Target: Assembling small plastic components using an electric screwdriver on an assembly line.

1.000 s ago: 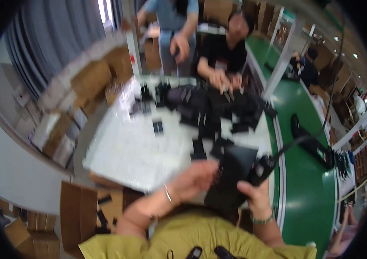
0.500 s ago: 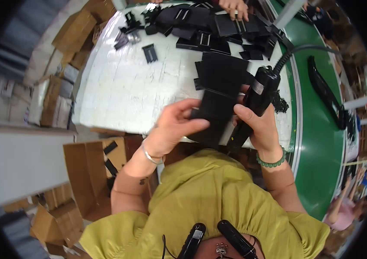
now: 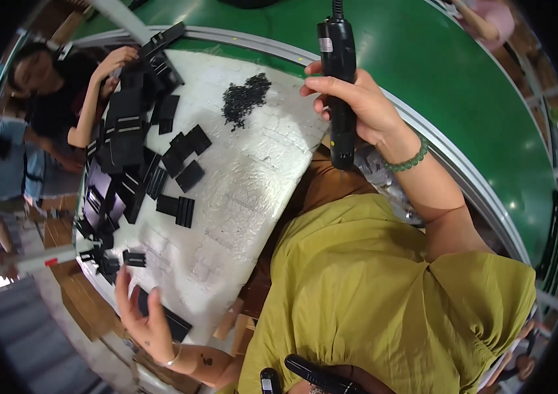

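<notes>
Bearing a pale label [image 3: 325, 44], a black cylindrical tool [image 3: 342, 121] fills the right hand [image 3: 372, 108].

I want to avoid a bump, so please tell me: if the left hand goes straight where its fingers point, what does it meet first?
The left hand would probably meet the small black piece just ahead first, though depth is unclear and the hand might pass above.

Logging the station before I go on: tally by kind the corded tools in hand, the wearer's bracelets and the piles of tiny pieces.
Corded black tool, in the right hand: 1
Bracelets, one green beaded, one silver: 2
Pile of tiny black pieces: 1
Total: 4
The larger black parts overlap too much to count.
</notes>
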Available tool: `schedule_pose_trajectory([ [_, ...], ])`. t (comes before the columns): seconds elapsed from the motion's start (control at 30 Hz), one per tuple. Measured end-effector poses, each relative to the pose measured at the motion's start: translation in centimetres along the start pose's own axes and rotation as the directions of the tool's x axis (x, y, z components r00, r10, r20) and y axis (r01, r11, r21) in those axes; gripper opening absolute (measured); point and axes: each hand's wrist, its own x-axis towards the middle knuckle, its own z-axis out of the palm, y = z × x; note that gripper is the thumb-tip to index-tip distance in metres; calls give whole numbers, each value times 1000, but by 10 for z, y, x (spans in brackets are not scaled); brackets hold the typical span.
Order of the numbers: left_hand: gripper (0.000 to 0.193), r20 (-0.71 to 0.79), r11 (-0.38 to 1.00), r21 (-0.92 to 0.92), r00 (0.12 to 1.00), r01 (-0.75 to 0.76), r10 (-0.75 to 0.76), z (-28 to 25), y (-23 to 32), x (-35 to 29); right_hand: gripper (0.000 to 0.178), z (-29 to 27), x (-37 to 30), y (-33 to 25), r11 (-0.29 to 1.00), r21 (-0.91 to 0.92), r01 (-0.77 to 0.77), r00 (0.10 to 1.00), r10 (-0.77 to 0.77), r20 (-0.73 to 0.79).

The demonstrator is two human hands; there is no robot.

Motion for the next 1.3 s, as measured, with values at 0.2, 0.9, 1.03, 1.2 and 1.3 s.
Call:
schedule_pose_trajectory([
  [0.2, 92, 669, 786, -575, 685, 229, 290, 124, 76, 54, 35, 63, -29, 3, 986, 158, -46, 993, 28, 114],
  [0.9, 39, 130, 926, -43, 921, 374, -367, 154, 43, 78, 24, -336, -50, 302, 518, -626, -583, 710, -51, -703],
  [1.03, 40, 79, 951, 181, 960, 250, -268, 172, -14, 78, 23, -387, 140, 165, 654, -730, -199, 684, -441, -581],
  [1.2, 51, 9, 899, 337, 954, 278, -299, 160, -14, 68, 22, -402, 180, 33, 758, -646, 95, 458, -609, -647],
  [1.3, 79, 189, 800, 442, 829, 407, -526, 170, 30, 83, 21, -432, 153, 39, 814, -573, 100, 368, -565, -738],
])
